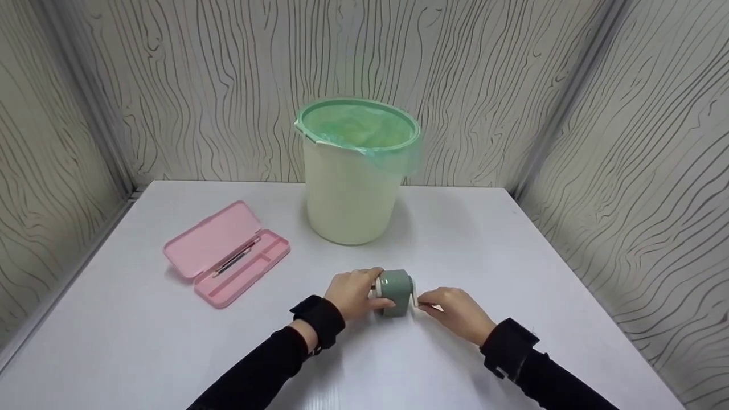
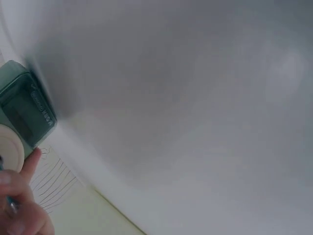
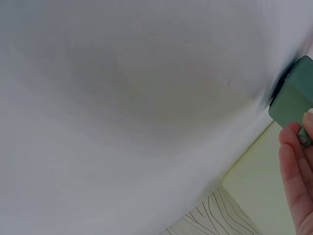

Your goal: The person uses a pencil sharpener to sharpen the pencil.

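A green pencil sharpener (image 1: 397, 285) with a white front disc (image 2: 11, 149) and a side crank (image 1: 414, 294) stands on the white table. From the left, my left hand (image 1: 354, 291) grips its front end, thumb and forefinger on either side of the disc. Part of a slim pencil (image 2: 11, 203) shows among the left fingers in the left wrist view, lined up with the disc; the rest is hidden. On the other side, my right hand (image 1: 455, 312) pinches the end of the crank between thumb and fingertips. The right wrist view shows the sharpener's green back at its edge.
An open pink pencil case (image 1: 208, 242) lies to the left with pencils (image 1: 234, 261) in its long compartment. Behind the sharpener stands a tall pale bin (image 1: 352, 196) lined with a green bag (image 1: 364, 128). Wood-grain patterned panels (image 1: 228, 68) enclose the table (image 1: 142, 347).
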Tool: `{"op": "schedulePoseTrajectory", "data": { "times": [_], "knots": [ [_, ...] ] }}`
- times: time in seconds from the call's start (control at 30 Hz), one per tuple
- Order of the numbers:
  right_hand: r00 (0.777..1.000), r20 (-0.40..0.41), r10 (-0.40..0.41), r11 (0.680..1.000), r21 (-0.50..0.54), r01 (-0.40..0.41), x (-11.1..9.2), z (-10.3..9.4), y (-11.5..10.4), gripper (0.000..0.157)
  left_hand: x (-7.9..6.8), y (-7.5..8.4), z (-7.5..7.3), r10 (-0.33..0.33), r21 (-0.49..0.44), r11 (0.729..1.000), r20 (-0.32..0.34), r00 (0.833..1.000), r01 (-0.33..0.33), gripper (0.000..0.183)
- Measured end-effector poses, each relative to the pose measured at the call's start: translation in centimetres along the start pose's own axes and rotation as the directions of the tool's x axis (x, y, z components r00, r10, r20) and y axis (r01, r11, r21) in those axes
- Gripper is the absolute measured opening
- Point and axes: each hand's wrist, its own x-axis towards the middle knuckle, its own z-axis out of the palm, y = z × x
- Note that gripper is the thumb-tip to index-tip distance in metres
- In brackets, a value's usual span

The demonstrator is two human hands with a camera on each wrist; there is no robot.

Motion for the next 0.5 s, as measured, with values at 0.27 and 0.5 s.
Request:
{"op": "schedulePoseTrajectory", "data": {
  "times": [0.27, 0.5],
  "knots": [
    [0.974, -0.175, -0.142, 0.99, -0.032, 0.139, 0.7, -1.2, 0.2, 0.019, 0.2, -0.2, -0.3, 0.024, 0.042, 0.999, -0.007, 1.0, -0.024, 0.064],
    [0.975, -0.158, -0.155, 0.987, -0.068, 0.146, 0.9, -1.5, 0.3, 0.017, 0.2, -0.2, -0.2, 0.026, 0.041, 0.999, 0.003, 1.0, -0.026, 0.065]
  ]
}}
